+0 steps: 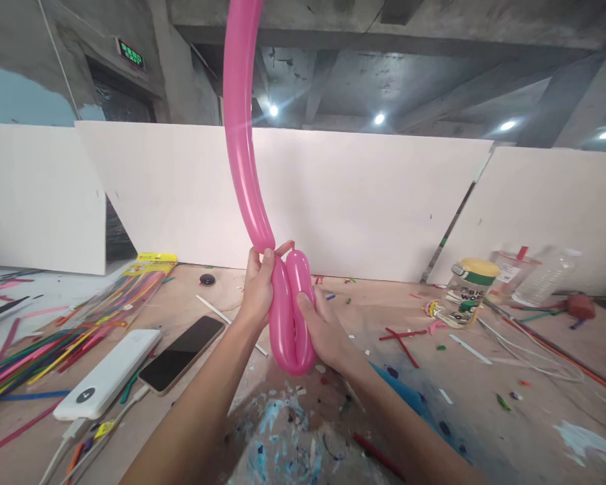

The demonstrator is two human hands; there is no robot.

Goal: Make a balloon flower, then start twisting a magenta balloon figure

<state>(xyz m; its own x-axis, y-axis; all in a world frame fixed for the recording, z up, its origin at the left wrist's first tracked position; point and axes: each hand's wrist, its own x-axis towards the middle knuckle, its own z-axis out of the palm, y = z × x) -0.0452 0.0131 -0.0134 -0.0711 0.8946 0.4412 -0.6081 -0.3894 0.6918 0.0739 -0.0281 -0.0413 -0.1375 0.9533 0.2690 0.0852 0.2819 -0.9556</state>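
A long pink modelling balloon (240,135) rises from my hands past the top of the view. Its lower part is bent into a narrow U-shaped loop, and the knotted end stands up near the top of that loop. My left hand (258,286) pinches the balloon where the long straight length meets the loop. My right hand (323,327) wraps round the right side of the loop, thumb in front. The bottom of the loop hangs over the table, below both hands.
Left on the table (384,417) are a white power bank (108,374), a black-screened phone (182,353) and many uninflated balloons (81,337). At right stand a yellow-lidded bottle (464,293), a plastic cup (510,273) and a clear bottle (548,276). White panels (363,209) stand behind.
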